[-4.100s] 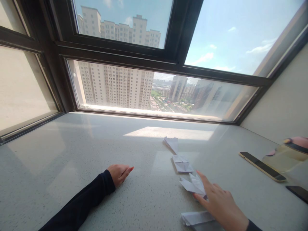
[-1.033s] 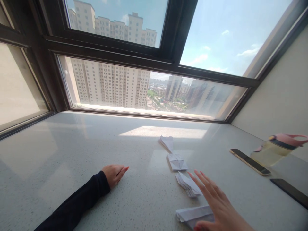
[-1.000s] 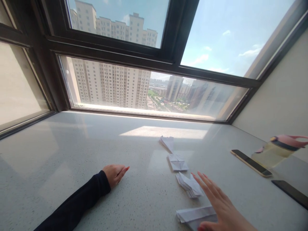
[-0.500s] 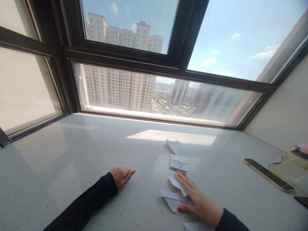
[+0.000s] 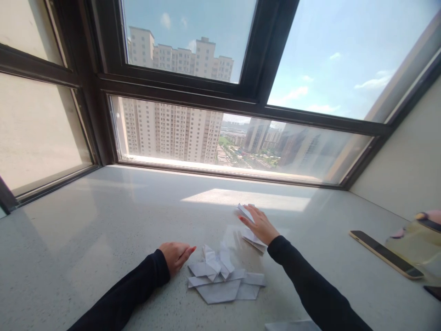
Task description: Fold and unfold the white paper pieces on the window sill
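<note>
My left hand (image 5: pixel 176 256) rests on the pale countertop with its fingers curled closed, nothing showing in them. Just to its right, several folded white papers (image 5: pixel 220 290) form a loose, overlapping cluster, two narrow folded ends tilting up at its back. Farther away, my right hand (image 5: pixel 259 223) reaches over with fingers stretched and thumb apart. Its fingertips touch or hover just above a folded paper (image 5: pixel 244 211), partly hidden by them. Below that palm lies another folded paper (image 5: pixel 254 240), partly covered by the hand. One more white paper (image 5: pixel 292 326) is cut off at the bottom edge.
A phone (image 5: pixel 386 254) lies on the countertop (image 5: pixel 103 257) at the right. Beside it stands a see-through yellowish container (image 5: pixel 418 243) with a pink top. A dark object (image 5: pixel 433 292) is cut off at the right edge. Dark-framed windows (image 5: pixel 241 99) border the counter's far side.
My right hand has left the nearer folded papers and moved away toward the farthest one. Papers now lie clustered farther left, close to my left hand, which has hardly moved.
</note>
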`<state>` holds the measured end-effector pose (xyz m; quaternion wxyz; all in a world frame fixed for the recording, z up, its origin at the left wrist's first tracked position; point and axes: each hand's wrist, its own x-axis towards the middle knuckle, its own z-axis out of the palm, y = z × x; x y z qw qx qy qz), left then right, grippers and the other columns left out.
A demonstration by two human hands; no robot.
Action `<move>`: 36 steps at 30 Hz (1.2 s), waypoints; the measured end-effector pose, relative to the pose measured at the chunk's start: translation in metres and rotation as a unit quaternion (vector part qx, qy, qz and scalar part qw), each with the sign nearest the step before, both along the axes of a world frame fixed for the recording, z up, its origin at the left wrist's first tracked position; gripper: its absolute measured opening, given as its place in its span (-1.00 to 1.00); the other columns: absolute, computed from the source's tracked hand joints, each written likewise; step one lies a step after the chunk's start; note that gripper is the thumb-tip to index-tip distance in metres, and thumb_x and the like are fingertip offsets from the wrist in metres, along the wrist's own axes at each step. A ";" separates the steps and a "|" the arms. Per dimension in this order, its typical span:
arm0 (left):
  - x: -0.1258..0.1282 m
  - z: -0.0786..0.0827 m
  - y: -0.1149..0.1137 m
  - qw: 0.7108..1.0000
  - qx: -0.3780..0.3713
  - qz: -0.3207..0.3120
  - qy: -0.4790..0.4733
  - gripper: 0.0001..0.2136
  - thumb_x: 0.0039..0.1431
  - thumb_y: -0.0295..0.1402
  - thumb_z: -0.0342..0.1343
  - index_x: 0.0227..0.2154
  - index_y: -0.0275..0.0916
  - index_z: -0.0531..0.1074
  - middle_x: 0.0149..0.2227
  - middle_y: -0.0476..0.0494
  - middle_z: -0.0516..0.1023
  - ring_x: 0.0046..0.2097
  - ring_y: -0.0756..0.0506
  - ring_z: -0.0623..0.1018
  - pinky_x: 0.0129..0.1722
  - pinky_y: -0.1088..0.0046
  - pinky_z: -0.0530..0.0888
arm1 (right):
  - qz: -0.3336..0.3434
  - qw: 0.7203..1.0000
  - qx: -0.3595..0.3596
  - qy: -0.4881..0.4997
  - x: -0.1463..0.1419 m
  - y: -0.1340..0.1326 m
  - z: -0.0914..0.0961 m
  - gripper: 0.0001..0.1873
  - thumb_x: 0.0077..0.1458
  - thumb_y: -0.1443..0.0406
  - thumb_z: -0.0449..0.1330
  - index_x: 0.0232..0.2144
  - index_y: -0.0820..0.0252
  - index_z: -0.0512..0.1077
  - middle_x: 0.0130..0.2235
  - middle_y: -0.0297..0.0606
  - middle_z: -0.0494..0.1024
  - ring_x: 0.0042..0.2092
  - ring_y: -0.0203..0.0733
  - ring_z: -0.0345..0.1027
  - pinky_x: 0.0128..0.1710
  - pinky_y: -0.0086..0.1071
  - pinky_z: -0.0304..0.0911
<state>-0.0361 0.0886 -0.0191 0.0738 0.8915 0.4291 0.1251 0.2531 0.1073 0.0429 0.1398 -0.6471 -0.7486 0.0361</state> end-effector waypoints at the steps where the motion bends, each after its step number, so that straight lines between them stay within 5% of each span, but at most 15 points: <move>1: 0.000 -0.001 0.000 1.000 0.001 0.000 -0.003 -0.54 0.17 -0.22 -0.42 -0.69 -0.24 0.24 -0.71 -0.01 0.26 -0.64 0.03 0.26 -0.65 0.55 0.07 | -0.013 1.000 -0.005 -0.003 0.011 0.010 -0.004 -0.36 0.07 -0.01 -0.21 0.08 0.27 0.09 0.12 -0.06 0.12 0.17 0.04 -0.18 0.10 -0.06 -0.17; 5: 0.000 -0.003 0.003 1.000 0.008 0.002 -0.015 -0.53 0.17 -0.21 -0.42 -0.70 -0.24 0.24 -0.73 0.00 0.24 -0.65 0.04 0.24 -0.66 0.54 0.05 | -0.004 0.999 -0.051 -0.007 0.025 0.023 -0.030 -0.35 0.04 -0.02 -0.17 0.05 0.27 0.15 0.07 -0.02 0.22 0.12 0.14 -0.03 0.03 0.03 -0.04; 9: 0.000 -0.004 0.004 1.000 -0.007 0.009 -0.016 -0.53 0.17 -0.20 -0.42 -0.71 -0.23 0.23 -0.73 0.00 0.25 -0.66 0.04 0.26 -0.65 0.55 0.08 | 0.057 0.996 -0.061 0.004 -0.009 -0.001 -0.046 -0.39 0.07 -0.01 -0.20 0.07 0.19 0.12 0.11 -0.13 0.17 0.14 0.01 -0.05 0.08 -0.08 -0.06; 14: -0.001 -0.004 0.003 0.999 -0.015 0.008 -0.034 -0.55 0.17 -0.22 -0.40 -0.71 -0.24 0.21 -0.72 -0.01 0.27 -0.64 0.04 0.30 -0.63 0.56 0.14 | 0.149 0.982 -0.058 0.097 -0.045 -0.050 -0.011 -0.32 0.07 -0.02 -0.23 0.14 0.25 -0.10 0.19 -0.15 -0.06 0.20 -0.15 -0.29 0.14 -0.18 -0.17; 17: 0.000 -0.003 0.002 0.999 -0.016 0.017 -0.037 -0.56 0.17 -0.22 -0.39 -0.71 -0.25 0.19 -0.71 -0.01 0.29 -0.64 0.04 0.30 -0.64 0.56 0.15 | 0.185 0.971 -0.133 0.079 -0.021 -0.079 0.014 -0.19 -0.06 -0.06 -0.03 0.15 0.16 -0.16 0.19 -0.18 -0.06 0.19 -0.13 -0.23 0.13 -0.20 -0.16; 19: 0.000 -0.002 0.001 0.998 -0.025 0.026 -0.047 -0.56 0.17 -0.21 -0.39 -0.72 -0.25 0.18 -0.71 -0.02 0.30 -0.63 0.04 0.32 -0.62 0.56 0.18 | 0.182 0.964 -0.189 0.037 0.011 -0.097 0.015 0.05 -0.33 -0.11 0.16 0.15 0.14 -0.15 0.20 -0.19 -0.11 0.19 -0.03 -0.29 0.13 -0.17 -0.17; 22: 0.000 -0.001 0.001 0.998 -0.031 0.031 -0.052 -0.56 0.17 -0.22 -0.38 -0.72 -0.24 0.17 -0.70 -0.03 0.31 -0.62 0.03 0.34 -0.59 0.55 0.21 | 0.084 0.979 -0.180 -0.035 0.061 -0.118 -0.007 0.25 -0.61 -0.13 0.24 0.14 0.11 -0.17 0.19 -0.16 -0.10 0.18 0.14 -0.34 0.10 0.04 -0.31; 27: 0.000 0.000 0.001 0.999 -0.010 0.031 -0.028 -0.58 0.17 -0.22 -0.36 -0.71 -0.24 0.18 -0.70 -0.02 0.31 -0.62 0.03 0.32 -0.63 0.55 0.16 | 0.004 0.976 -0.197 -0.095 0.102 -0.132 -0.048 0.23 -0.55 -0.16 0.20 0.13 0.11 -0.23 0.19 -0.19 -0.15 0.18 0.17 -0.41 0.07 0.12 -0.34; 31: 0.000 -0.001 0.001 0.999 0.014 0.039 -0.022 -0.58 0.17 -0.23 -0.36 -0.70 -0.25 0.21 -0.70 -0.03 0.31 -0.62 0.03 0.32 -0.66 0.55 0.10 | 0.028 0.985 -0.151 -0.079 0.077 -0.118 -0.051 0.19 -0.47 -0.17 0.16 0.15 0.08 -0.27 0.20 -0.22 -0.19 0.18 0.14 -0.42 0.08 0.12 -0.39; 36: -0.001 0.003 -0.001 0.996 0.026 0.081 -0.018 -0.61 0.17 -0.23 -0.34 -0.67 -0.24 0.22 -0.67 -0.05 0.32 -0.60 0.01 0.34 -0.65 0.54 0.11 | 0.127 0.985 -0.114 -0.028 0.008 -0.080 -0.035 0.09 -0.36 -0.14 0.13 0.16 0.10 -0.20 0.20 -0.17 -0.13 0.19 0.10 -0.36 0.09 0.08 -0.39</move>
